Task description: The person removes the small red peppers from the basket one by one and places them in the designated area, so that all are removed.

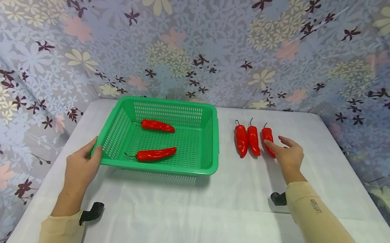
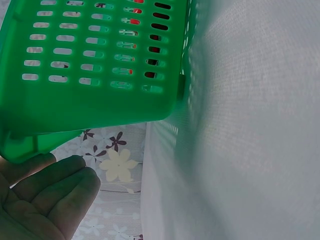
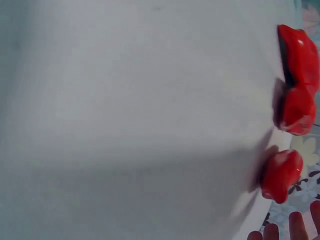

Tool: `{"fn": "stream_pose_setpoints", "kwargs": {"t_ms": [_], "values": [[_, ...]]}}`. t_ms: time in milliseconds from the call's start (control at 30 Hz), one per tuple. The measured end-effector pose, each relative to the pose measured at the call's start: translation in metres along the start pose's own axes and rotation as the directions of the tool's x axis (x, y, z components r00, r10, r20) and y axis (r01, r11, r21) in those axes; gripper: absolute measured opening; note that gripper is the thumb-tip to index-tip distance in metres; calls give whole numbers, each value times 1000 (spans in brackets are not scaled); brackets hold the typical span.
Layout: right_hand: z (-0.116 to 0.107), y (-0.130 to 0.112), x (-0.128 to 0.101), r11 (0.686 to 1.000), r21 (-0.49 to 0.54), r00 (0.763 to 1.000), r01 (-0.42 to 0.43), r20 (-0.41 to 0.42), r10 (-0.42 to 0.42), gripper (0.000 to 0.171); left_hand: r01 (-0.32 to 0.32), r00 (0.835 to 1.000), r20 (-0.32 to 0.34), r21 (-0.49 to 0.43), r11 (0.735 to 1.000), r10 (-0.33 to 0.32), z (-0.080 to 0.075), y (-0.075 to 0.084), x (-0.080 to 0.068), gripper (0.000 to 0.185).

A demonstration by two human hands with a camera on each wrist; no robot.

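Now we see our left hand (image 1: 81, 165) curled over the near left corner of the green basket (image 1: 211, 139), thumb on the rim and fingers under the edge, as the left wrist view also shows with the fingers (image 2: 55, 192) just below the basket's underside. Two red peppers lie inside the basket: one (image 1: 157, 126) toward the back, one (image 1: 155, 153) nearer the front. Our right hand (image 1: 288, 153) rests on the white tabletop (image 1: 185, 215) to the right of the basket, its fingers fairly straight and loose, the thumb touching the rightmost pepper (image 1: 268, 139) of a row of three. The middle pepper (image 1: 253, 140) and the left pepper (image 1: 241, 141) lie just beside it, stems pointing away from us. A floral cloth (image 1: 203, 39) hangs behind.
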State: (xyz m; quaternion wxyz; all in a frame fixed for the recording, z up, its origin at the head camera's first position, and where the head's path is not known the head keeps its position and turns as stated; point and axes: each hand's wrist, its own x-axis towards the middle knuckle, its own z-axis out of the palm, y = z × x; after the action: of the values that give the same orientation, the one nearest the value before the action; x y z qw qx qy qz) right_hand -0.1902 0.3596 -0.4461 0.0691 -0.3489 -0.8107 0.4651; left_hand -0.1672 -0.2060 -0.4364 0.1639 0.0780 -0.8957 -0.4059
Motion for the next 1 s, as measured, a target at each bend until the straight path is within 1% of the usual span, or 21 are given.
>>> {"fn": "stream_pose_setpoints", "kwargs": {"t_ms": [100,300,433,500,633,767,1000], "values": [[-3,-6,1,1000,10,1000,17,8,-17,79,2,1000,-1,1,1000,-2,-1,0,0,50],[-10,-21,-1,998,27,998,65,-3,-65,88,4,1000,-2,-2,1000,-4,-1,1,0,50],[-12,-28,-2,995,22,995,100,-5,-100,92,6,1000,-4,-2,1000,-6,0,1,0,50],[-13,-31,-3,993,15,993,119,-12,-118,94,13,1000,5,-4,1000,-13,0,1,-1,50],[-14,-40,-7,988,7,988,153,-10,-153,96,27,999,18,-9,1000,-27,0,1,-1,51],[-13,-50,-12,982,7,982,189,-3,-189,94,18,1000,10,0,1000,-18,-1,0,0,51],[-6,-67,-16,962,14,962,273,4,-273,95,9,1000,17,4,1000,-9,-1,-2,1,50]]}}
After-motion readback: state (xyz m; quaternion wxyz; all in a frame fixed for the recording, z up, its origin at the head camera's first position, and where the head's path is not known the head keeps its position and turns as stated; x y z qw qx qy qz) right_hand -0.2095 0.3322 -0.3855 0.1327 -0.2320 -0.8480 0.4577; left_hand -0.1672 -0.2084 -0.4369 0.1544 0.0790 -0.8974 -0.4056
